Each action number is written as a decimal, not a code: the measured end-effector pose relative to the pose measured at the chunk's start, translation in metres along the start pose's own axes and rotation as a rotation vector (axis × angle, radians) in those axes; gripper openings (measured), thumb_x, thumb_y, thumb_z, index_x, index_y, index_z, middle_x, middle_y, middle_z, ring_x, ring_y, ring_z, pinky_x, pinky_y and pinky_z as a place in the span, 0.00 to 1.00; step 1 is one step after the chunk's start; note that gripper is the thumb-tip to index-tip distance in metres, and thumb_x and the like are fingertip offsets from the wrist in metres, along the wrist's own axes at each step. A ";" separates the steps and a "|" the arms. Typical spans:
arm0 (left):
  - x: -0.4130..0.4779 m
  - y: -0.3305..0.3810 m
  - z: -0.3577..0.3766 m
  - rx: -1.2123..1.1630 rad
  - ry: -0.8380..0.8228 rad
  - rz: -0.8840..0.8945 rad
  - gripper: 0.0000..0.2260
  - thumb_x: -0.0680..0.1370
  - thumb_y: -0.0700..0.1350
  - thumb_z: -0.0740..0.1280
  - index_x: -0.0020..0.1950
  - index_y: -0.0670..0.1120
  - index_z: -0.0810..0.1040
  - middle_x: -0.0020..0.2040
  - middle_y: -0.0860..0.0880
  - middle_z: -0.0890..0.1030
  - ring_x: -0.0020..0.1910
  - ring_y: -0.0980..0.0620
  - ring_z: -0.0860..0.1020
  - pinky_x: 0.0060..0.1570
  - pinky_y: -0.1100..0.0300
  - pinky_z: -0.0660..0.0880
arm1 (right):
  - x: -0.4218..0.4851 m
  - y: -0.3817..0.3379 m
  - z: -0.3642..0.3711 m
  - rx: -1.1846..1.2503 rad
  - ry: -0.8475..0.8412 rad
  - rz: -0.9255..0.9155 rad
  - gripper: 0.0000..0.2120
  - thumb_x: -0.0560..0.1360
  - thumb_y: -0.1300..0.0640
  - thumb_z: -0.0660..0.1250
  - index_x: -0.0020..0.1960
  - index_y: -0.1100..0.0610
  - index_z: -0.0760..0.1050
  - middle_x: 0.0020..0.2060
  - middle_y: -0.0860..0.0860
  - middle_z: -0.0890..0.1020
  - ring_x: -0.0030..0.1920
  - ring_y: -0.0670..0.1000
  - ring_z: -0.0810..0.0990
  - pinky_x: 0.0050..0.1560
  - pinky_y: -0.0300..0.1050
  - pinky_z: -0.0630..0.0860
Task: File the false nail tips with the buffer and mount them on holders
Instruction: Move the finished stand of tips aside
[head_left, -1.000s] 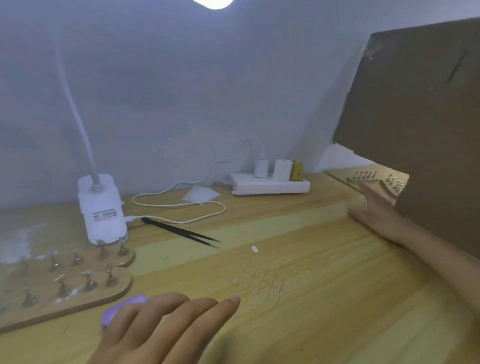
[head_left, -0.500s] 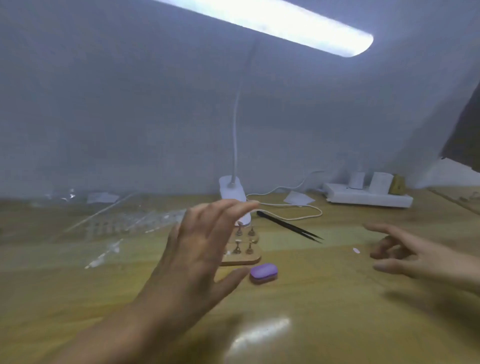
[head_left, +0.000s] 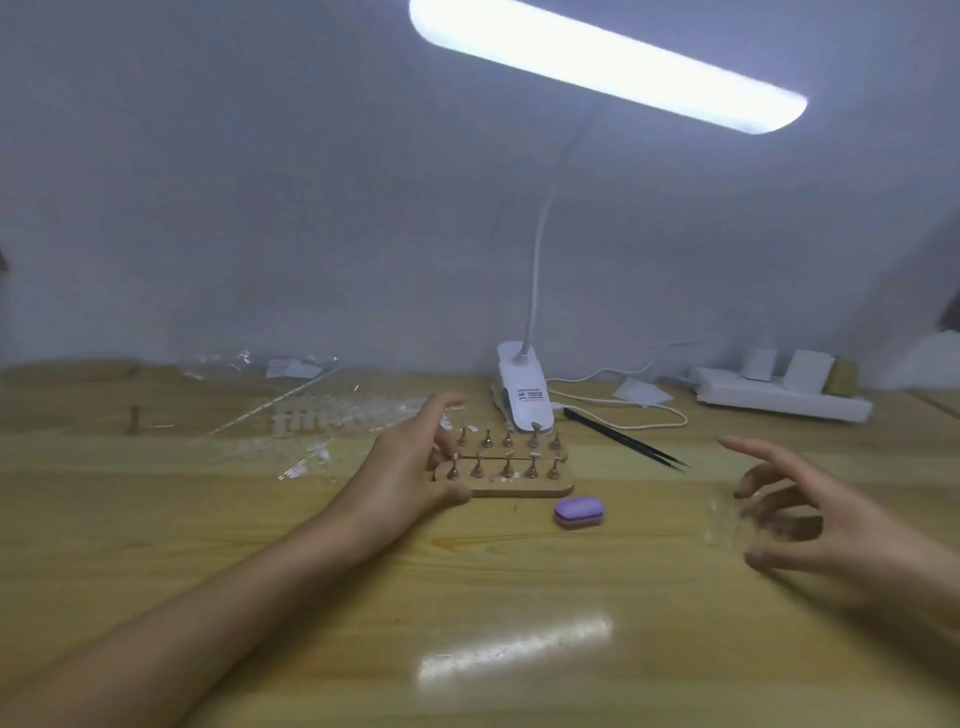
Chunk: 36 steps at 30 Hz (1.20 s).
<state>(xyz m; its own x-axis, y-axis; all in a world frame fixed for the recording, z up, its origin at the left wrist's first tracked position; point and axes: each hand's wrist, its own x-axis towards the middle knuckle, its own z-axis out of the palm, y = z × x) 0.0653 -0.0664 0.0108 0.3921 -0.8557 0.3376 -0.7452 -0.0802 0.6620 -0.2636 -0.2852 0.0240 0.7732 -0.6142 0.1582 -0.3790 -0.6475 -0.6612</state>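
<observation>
Reference item: holder board (head_left: 511, 487), a wooden block on the tabletop (head_left: 675, 675) carrying two rows of small metal holders (head_left: 508, 440).

1. Left grip (head_left: 410, 462): positioned at the left end of the holder board. Fingers are extended and relaxed, reaching past the board's rear-left corner; the thumb lies at its front-left corner. The grip is not closed round anything. Contact with the board edge cannot be confirmed.
2. Right grip (head_left: 810, 519): well to the right of the holder board, raised above the tabletop. Fingers are spread and loosely curved; nothing is held. The view of it is motion-blurred.
3. Buffer (head_left: 578, 512): purple, oval, lying flat just in front of the board's front-right corner, clear of both grips.
4. False nail tips (head_left: 337, 415): clear, set in rows to the left of the board, behind the left grip. A few holders appear to carry small pale tips; detail is too fine to confirm.
5. Tweezers (head_left: 623, 439): black, lying right of the board.
6. Lamp base (head_left: 522, 389): white, directly behind the board.
7. Power strip (head_left: 779, 397): white, far right and behind the board.
</observation>
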 end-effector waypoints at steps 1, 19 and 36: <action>-0.002 -0.002 -0.004 -0.004 0.002 -0.004 0.36 0.68 0.42 0.79 0.70 0.60 0.65 0.50 0.55 0.79 0.49 0.59 0.77 0.48 0.74 0.70 | -0.002 -0.002 0.002 -0.022 0.016 -0.036 0.47 0.62 0.72 0.80 0.68 0.35 0.68 0.52 0.48 0.79 0.48 0.41 0.79 0.47 0.37 0.78; -0.075 0.046 -0.012 -0.077 -0.388 0.016 0.41 0.64 0.56 0.80 0.68 0.71 0.59 0.54 0.66 0.74 0.55 0.64 0.75 0.49 0.75 0.69 | 0.006 -0.101 0.048 -0.022 0.087 -0.564 0.44 0.69 0.49 0.74 0.79 0.43 0.55 0.64 0.41 0.76 0.59 0.47 0.81 0.64 0.40 0.74; -0.022 0.048 0.006 -0.515 0.009 -0.057 0.09 0.73 0.41 0.75 0.51 0.52 0.81 0.39 0.51 0.83 0.41 0.58 0.82 0.36 0.68 0.73 | 0.032 -0.124 0.086 0.107 0.083 -0.553 0.32 0.72 0.64 0.76 0.71 0.47 0.69 0.46 0.46 0.83 0.50 0.48 0.83 0.51 0.42 0.80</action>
<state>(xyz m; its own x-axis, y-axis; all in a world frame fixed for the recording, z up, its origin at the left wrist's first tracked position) 0.0178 -0.0542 0.0311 0.4305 -0.8528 0.2956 -0.3612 0.1374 0.9223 -0.1486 -0.1862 0.0480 0.7978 -0.2325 0.5563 0.1284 -0.8360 -0.5335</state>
